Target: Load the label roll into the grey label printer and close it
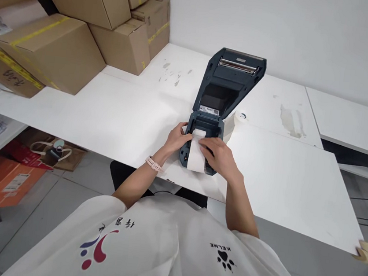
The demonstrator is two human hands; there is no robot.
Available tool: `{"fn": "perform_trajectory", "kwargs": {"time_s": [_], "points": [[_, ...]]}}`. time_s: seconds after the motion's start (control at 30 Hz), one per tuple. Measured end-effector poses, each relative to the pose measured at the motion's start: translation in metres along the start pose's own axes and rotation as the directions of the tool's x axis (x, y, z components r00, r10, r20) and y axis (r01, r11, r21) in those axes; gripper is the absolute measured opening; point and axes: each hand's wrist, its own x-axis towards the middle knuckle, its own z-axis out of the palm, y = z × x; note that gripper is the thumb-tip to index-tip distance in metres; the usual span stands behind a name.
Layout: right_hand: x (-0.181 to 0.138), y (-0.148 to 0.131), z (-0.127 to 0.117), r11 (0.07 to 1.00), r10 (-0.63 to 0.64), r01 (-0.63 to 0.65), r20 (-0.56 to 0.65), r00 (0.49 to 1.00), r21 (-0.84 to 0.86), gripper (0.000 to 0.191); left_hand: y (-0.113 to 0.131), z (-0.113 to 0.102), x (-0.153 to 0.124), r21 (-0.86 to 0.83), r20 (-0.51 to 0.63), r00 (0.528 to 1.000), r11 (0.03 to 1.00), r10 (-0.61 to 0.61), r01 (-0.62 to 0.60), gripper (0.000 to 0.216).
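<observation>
A dark blue-grey label printer [207, 87] stands on the white table [275, 179] with its lid raised and tilted back. A white strip of label paper [197, 157] runs from a roll inside and hangs over the printer's front. At the printer's left side is my left hand [174, 140], its fingers on the outer wall and its thumb over the rim near the roll. From the right, my right hand [219, 156] reaches into the open body, its bent fingers at the right edge of the paper. Part of the roll is hidden under that hand.
Behind the printer, to its right, lies a small white roll [240, 116] with a dark core. Cardboard boxes [56, 52] with yellow tape are stacked at the left end of the table against the wall. An orange box [6, 182] is on the floor at left.
</observation>
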Motion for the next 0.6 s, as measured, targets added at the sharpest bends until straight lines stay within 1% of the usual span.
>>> {"fn": "perform_trajectory", "kwargs": {"time_s": [0.07,0.13,0.23,0.33,0.47,0.6], "points": [[-0.018,-0.006,0.006,0.999,0.013,-0.011,-0.048,0.999,0.041,0.040,-0.003,0.002,0.002,-0.039,-0.015,1.000,0.999,0.020,-0.021,0.072],[-0.030,-0.011,0.012,0.998,0.030,-0.025,-0.096,0.995,0.060,0.041,-0.005,0.005,0.004,-0.103,-0.007,0.999,0.994,0.042,-0.042,0.076],[-0.035,-0.012,0.016,0.996,0.050,-0.041,-0.116,0.992,0.078,0.041,-0.004,0.006,0.006,-0.201,0.069,0.997,0.979,0.045,-0.030,0.078],[-0.033,-0.010,0.016,0.997,0.027,-0.023,-0.057,0.998,0.069,0.043,-0.003,0.006,0.005,-0.240,0.109,0.993,0.971,0.038,-0.011,0.079],[-0.032,-0.011,0.012,0.997,-0.016,0.013,0.032,0.999,0.079,0.047,-0.003,0.005,0.004,-0.223,0.108,0.994,0.975,0.036,-0.011,0.078],[-0.035,-0.017,0.007,0.992,0.009,-0.016,0.056,0.998,0.127,0.037,-0.002,0.003,0.002,-0.202,0.127,0.992,0.979,0.022,0.004,0.077]]}}
